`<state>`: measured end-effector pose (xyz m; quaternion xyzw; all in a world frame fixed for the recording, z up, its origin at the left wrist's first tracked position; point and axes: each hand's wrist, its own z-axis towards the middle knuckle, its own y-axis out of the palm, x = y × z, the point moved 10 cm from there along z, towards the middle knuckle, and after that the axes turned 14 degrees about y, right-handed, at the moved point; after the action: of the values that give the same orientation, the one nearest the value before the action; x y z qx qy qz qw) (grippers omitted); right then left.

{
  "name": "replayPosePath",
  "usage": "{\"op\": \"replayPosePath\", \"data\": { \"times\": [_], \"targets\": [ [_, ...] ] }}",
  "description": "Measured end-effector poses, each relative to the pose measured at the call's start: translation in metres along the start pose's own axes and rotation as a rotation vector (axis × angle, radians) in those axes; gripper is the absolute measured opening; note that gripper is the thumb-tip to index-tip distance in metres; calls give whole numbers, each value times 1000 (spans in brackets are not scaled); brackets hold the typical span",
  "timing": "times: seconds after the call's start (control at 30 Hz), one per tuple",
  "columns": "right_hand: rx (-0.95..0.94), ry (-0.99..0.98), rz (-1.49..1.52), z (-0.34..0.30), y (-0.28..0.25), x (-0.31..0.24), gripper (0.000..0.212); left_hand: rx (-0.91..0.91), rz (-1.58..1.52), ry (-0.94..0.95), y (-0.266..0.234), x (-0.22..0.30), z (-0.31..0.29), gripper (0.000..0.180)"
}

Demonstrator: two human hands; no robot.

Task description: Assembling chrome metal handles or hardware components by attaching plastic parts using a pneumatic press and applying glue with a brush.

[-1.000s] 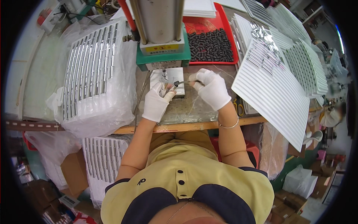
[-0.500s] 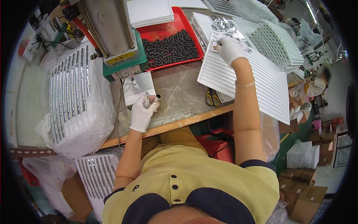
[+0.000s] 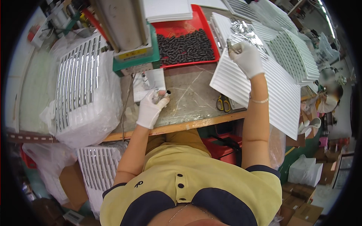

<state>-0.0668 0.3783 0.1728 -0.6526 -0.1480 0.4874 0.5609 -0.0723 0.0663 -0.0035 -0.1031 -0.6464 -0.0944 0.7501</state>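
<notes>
My left hand (image 3: pixel 150 111), in a white glove, is closed around small chrome tubes (image 3: pixel 157 93) beside the white plate (image 3: pixel 160 79). One tube in it has a dark open end. On that plate stands a short metal post (image 3: pixel 145 80), under the green-based press (image 3: pixel 124 30). My right hand (image 3: pixel 248 60), also gloved, is closed at the fingertips on a chrome tube (image 3: pixel 229 43). It hovers at the near side of a heap of chrome tubes (image 3: pixel 247 32), which lies on a white ridged sheet (image 3: pixel 275 100).
A red tray (image 3: pixel 215 47) of black plastic sleeves (image 3: pixel 184 47) sits beyond the plate. Yellow-handled scissors (image 3: pixel 223 103) lie near the front edge. Plastic-wrapped rows of chrome tubes (image 3: pixel 77 83) stand left. White ridged sheets (image 3: pixel 294 56) are stacked at right; cardboard boxes (image 3: pixel 298 196) below.
The whole view has shifted as the head moved. My right hand has drawn back slightly from the heap, a tube now showing at its fingertips. My left hand still holds its tubes by the plate.
</notes>
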Motion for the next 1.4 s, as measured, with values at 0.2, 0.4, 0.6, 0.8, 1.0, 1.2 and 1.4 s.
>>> {"op": "replayPosePath", "data": {
  "times": [0.2, 0.4, 0.6, 0.8, 1.0, 1.2, 1.4],
  "targets": [
    [-452, -145, 756, -103, 98, -66, 19, 25, -30, 24, -6, 6, 1, 19],
    [-497, -357, 703, -131, 174, -89, 21, 54, -174, -34, -25, 1, -8, 22],
    [-564, -330, 835, -135, 192, -101, 18, 130, 435, 386, -47, 39, -3, 35],
    [-255, -332, 374, -103, 191, -116, 21, 176, 454, 310, -82, 33, 45, 34],
    [-413, -367, 210, -97, 231, -144, 29, 190, 420, 209, -104, 11, 46, 28],
    [-427, -357, 106, -99, 223, -150, 33, 270, -97, 67, -106, -3, 6, 19],
    [-367, -345, 213, -103, 211, -137, 43, 143, -187, 96, -91, -2, -11, 18]
  ]
}}
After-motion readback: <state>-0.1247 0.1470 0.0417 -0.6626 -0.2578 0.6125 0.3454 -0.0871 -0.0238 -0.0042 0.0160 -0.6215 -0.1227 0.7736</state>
